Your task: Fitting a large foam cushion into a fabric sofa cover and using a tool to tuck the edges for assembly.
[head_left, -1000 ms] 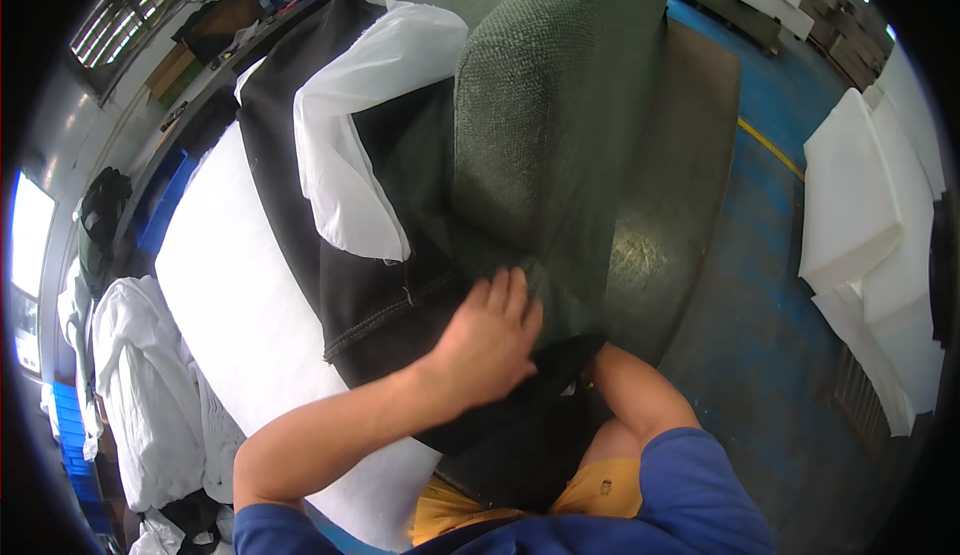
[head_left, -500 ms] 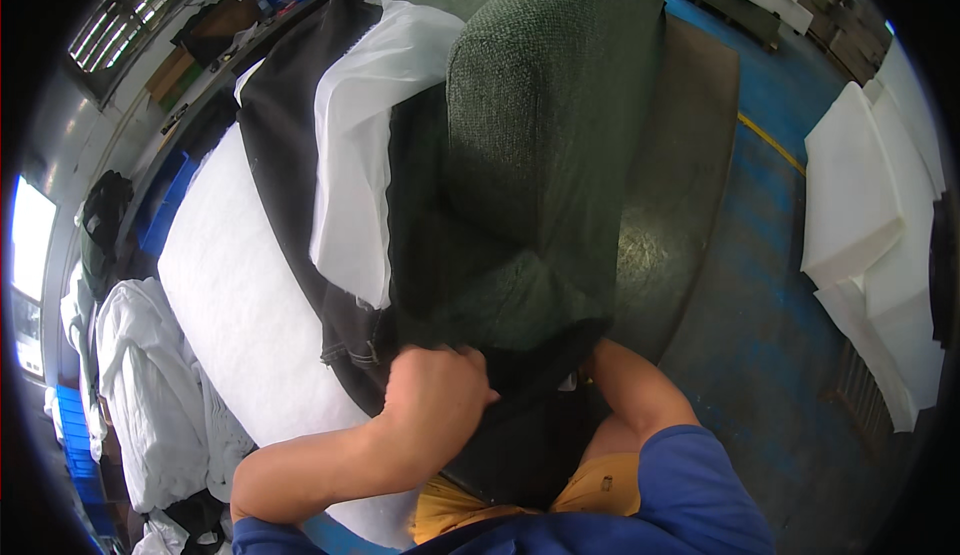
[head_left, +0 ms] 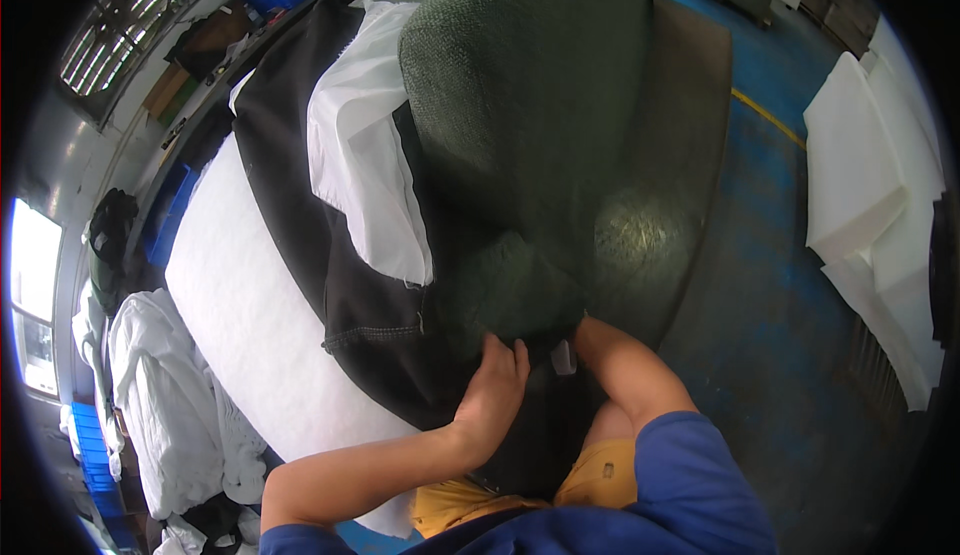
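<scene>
A dark green woven fabric cover (head_left: 530, 85) is draped over a bulky padded form in front of me. At its lower edge my left hand (head_left: 492, 387) is closed on the cloth, fingers pointing away and fingertips partly lost in the dark folds. My right hand reaches in under the cover's edge and is hidden; only the right forearm (head_left: 630, 370) shows. Between the two, a small whitish tag (head_left: 563, 357) hangs by the edge. Left of the cover lie a strip of thin white cloth (head_left: 365, 155) and black fabric (head_left: 290, 165) with a stitched seam.
White padding (head_left: 235, 285) spreads under the fabrics on a brown-topped table (head_left: 680, 125). White foam blocks (head_left: 855, 155) are stacked at the right. At the left hang bundled white cloths (head_left: 165, 395), near blue bins (head_left: 95, 445). The blue floor (head_left: 760, 205) has a yellow line.
My left hand has shifted right along the cover's edge, its fingers now straighter. The cover's top has swung left, and the white strip's lower end has moved right. The tag shows more.
</scene>
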Motion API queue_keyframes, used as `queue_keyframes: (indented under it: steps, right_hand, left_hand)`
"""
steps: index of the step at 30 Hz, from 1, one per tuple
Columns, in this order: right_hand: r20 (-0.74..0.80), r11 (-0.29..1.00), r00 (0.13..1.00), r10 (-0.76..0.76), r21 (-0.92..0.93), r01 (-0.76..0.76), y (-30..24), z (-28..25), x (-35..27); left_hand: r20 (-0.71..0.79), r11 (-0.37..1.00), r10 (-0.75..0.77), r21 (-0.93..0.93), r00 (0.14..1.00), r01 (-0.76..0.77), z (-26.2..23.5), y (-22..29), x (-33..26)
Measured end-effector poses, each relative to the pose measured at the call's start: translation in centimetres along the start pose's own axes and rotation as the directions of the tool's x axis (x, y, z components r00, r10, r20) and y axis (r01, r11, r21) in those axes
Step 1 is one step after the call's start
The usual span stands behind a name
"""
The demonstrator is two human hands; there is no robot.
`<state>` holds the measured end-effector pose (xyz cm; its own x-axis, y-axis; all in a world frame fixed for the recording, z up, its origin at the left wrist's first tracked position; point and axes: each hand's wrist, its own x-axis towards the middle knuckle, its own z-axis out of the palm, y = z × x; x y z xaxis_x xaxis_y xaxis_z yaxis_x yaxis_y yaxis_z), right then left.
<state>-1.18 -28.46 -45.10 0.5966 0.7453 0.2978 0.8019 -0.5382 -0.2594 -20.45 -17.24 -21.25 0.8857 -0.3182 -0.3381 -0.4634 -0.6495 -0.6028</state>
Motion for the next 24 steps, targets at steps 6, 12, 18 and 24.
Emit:
queue_keyframes:
  steps: [6,12,18,24]
  right_hand:
    - [0.017,0.999,1.000,0.010,0.049,-0.011,-0.3,0.4,-1.4]
    - [0.050,0.996,0.998,0.026,0.085,-0.031,0.6,0.1,-2.4]
    - [0.081,0.990,0.994,0.073,0.118,-0.082,1.8,0.5,-2.5]
    - [0.062,0.991,0.997,0.048,0.122,-0.055,1.0,-1.9,-0.9]
  left_hand:
    - [-0.142,0.879,-0.146,-0.472,0.979,0.063,0.0,-0.9,0.9]
    - [0.044,0.924,0.018,-0.383,0.999,0.000,4.2,2.4,1.4]
    - [0.064,0.934,0.064,-0.355,0.996,-0.037,4.9,2.6,1.8]
    - [0.095,0.979,0.032,-0.202,0.995,-0.013,5.8,3.7,2.0]
